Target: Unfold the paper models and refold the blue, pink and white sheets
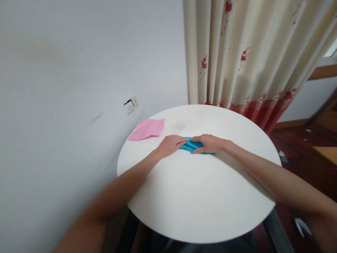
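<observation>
A folded piece of blue paper [190,145] lies on the round white table [200,196], near its far middle. My left hand [170,144] rests on the paper's left end with fingers pressing down. My right hand [208,143] covers the paper's right part, thumb and fingers pinching a fold. Most of the blue paper is hidden under the two hands. A pink sheet of paper [147,128] lies flat at the table's far left edge, apart from both hands.
A white wall with a socket [131,104] stands to the left. A cream curtain with red flowers [250,59] hangs behind the table. Dark wooden floor [297,140] shows on the right.
</observation>
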Motion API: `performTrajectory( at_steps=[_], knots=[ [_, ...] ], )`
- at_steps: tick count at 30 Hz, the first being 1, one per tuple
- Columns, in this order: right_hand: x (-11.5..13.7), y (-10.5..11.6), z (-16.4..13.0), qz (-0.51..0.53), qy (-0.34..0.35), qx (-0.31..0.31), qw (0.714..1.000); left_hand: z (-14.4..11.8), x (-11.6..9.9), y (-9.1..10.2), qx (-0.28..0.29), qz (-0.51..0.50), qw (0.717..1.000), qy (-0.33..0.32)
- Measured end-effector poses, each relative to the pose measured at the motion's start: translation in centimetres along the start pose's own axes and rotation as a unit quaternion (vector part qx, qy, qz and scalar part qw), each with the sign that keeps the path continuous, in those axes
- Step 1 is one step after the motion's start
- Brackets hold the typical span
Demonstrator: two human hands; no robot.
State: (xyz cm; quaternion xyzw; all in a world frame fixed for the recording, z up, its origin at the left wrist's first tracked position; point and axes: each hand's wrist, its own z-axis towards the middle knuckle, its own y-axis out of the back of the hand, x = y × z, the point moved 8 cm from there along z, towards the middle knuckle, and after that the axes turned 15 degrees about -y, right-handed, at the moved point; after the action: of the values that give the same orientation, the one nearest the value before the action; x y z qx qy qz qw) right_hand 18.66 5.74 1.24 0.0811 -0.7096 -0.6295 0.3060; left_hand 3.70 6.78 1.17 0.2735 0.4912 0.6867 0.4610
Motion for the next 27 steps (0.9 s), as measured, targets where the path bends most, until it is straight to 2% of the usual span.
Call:
performTrajectory(
  at_steps=[9,13,16,19,23,25,27],
  knots=[
    [1.3,1.3,-0.6,-0.007,0.022,-0.022,1.000,0.5,-0.6,1.6,-0.053,0.033,0.998,0.007],
    [0.7,1.9,0.0,0.029,-0.027,-0.056,0.998,0.6,-1.8,3.2,-0.127,0.080,0.989,0.000],
    [-0.5,2.3,0.5,0.135,-0.084,-0.074,0.985,0.6,-3.0,4.1,-0.182,0.115,0.977,-0.015],
    [-1.9,2.2,0.6,0.296,-0.145,-0.074,0.941,0.6,-3.5,3.6,-0.188,0.106,0.975,-0.044],
    [-2.3,0.6,0.2,0.518,-0.211,0.001,0.829,0.9,-2.9,1.2,-0.127,0.051,0.989,-0.054],
    [-2.3,0.0,0.0,0.578,-0.240,0.022,0.780,0.9,-2.4,0.3,-0.100,0.032,0.994,-0.042],
    [-2.7,-0.4,-0.1,0.599,-0.264,0.020,0.756,0.9,-2.0,-0.2,-0.085,0.019,0.996,-0.028]
  ],
)
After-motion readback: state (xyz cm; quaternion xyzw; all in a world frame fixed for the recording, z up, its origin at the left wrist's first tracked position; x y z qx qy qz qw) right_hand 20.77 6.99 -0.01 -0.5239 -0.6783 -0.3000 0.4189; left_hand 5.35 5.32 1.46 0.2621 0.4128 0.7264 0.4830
